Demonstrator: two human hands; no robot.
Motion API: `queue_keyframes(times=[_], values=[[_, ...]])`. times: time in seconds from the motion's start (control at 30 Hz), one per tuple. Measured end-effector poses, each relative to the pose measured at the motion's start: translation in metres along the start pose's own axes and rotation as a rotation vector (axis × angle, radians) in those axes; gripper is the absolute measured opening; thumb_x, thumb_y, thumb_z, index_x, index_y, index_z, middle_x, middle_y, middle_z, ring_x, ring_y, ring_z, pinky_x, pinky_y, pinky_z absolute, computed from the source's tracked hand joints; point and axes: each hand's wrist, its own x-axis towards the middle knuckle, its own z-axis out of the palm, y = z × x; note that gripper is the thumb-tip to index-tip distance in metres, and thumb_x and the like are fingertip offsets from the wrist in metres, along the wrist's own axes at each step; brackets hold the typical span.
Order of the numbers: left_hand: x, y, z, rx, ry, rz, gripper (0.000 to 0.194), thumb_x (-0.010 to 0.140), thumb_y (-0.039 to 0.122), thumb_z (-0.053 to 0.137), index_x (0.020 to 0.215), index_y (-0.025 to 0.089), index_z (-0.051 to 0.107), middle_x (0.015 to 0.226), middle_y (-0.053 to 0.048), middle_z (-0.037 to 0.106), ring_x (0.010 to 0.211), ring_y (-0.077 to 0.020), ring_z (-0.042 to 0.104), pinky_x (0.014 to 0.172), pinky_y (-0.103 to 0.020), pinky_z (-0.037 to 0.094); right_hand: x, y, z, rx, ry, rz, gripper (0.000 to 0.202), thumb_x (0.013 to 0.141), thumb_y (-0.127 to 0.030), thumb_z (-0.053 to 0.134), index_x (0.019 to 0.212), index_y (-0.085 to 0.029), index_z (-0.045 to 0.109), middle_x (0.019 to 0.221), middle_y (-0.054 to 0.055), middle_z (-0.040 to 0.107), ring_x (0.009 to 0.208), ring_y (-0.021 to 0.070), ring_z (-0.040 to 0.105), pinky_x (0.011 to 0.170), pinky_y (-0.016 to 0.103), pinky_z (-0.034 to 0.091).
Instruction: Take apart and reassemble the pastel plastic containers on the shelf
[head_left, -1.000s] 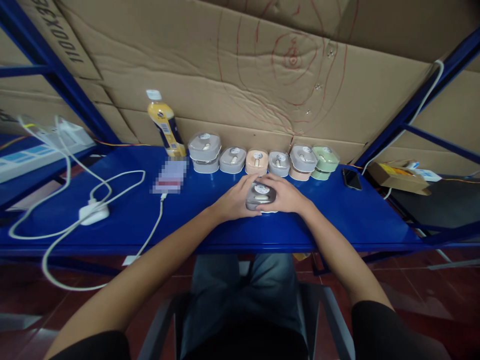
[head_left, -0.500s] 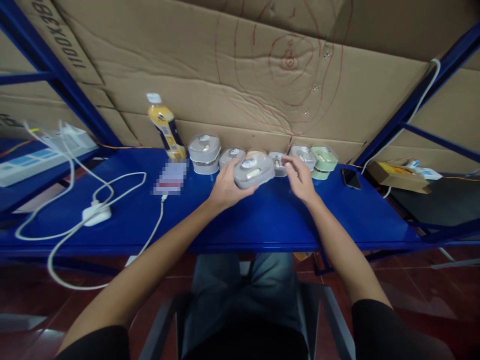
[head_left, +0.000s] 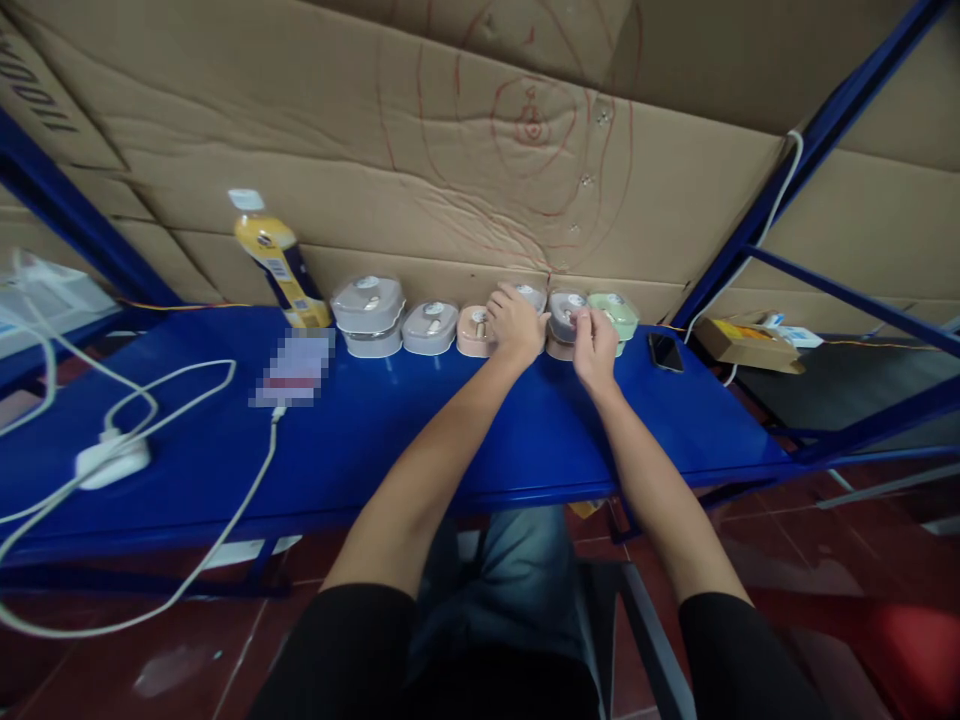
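Observation:
A row of lidded plastic lunch boxes stands along the back of the blue table. My left hand [head_left: 516, 328] reaches over a grey lunch box [head_left: 531, 295], its fingers on the left and thumb on the right; the hand hides most of that box. Just left of it shows a pink lunch box [head_left: 472, 330]. My right hand [head_left: 598, 350] has its fingers curled at the front of another grey lunch box [head_left: 566, 308], which sits on a brownish one. Whether those fingers grip anything is hidden. Behind the right hand stands a green lunch box stack [head_left: 619, 310].
Farther left are a single grey lunch box [head_left: 430, 328], a grey stack [head_left: 369, 305] and a yellow bottle [head_left: 281, 260]. A blurred-out phone-like item [head_left: 296, 368] has a white cable [head_left: 259, 480] plugged in. A black phone [head_left: 665, 352] lies right. Cardboard [head_left: 337, 120] walls the back.
My left hand has carried the grey lunch box forward and right into the row. My right hand has curled its fingers by the neighbouring stack. The view has swung right.

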Motion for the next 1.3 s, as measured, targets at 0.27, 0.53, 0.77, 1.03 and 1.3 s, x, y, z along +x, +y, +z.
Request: queue_keyframes(times=[0.27,0.53,0.77,1.03,1.3], values=[[-0.006,-0.004,-0.005,0.082,-0.08,0.049,0.08,0.1,0.052,0.064,0.149,-0.007,0.041,0.138,-0.038,0.055,0.133,-0.0495,0.054,0.113,-0.059,0.041,-0.001,0.0,0.002,0.023,-0.047,0.01,0.068,0.103,-0.078,0.028,0.091,-0.026,0.07,0.09,0.011,0.069,0.097,0.0313,0.065,0.101,0.057,0.054],[0.026,-0.101,-0.076,0.283,-0.116,0.24,0.042,0.1,0.027,0.048,0.137,0.011,0.059,0.141,-0.027,0.059,0.141,-0.0459,0.048,0.116,-0.063,0.038,-0.002,-0.002,0.002,0.043,-0.025,-0.011,0.062,0.105,-0.072,0.032,0.088,-0.026,0.069,0.091,0.011,0.07,0.097,0.0317,0.067,0.098,0.056,0.054],[-0.013,-0.133,-0.101,0.601,-0.296,0.284,0.059,0.102,0.021,0.039,0.157,-0.002,0.042,0.165,-0.032,0.042,0.154,-0.0425,0.039,0.122,-0.056,0.033,-0.003,0.0,0.006,0.035,-0.021,-0.039,0.055,0.108,-0.062,0.035,0.084,-0.024,0.066,0.081,0.007,0.067,0.083,0.0251,0.065,0.085,0.045,0.053],[-0.095,-0.12,-0.138,0.541,-0.252,0.318,0.048,0.095,0.04,0.07,0.134,0.014,0.065,0.147,-0.028,0.055,0.139,-0.0505,0.05,0.11,-0.068,0.044,-0.011,-0.02,0.005,0.055,-0.111,-0.107,0.039,0.103,-0.054,0.054,0.083,-0.023,0.066,0.08,0.004,0.068,0.076,0.0208,0.064,0.078,0.039,0.054],[-0.078,-0.147,-0.146,-0.221,-0.618,0.744,0.06,0.081,0.027,0.083,0.137,0.024,0.063,0.16,-0.015,0.044,0.152,-0.0375,0.045,0.128,-0.053,0.04,-0.048,-0.062,0.022,0.095,-0.772,-0.446,0.109,0.068,-0.075,0.088,0.157,-0.025,0.049,0.161,0.017,0.052,0.15,0.0403,0.049,0.123,0.061,0.042]])
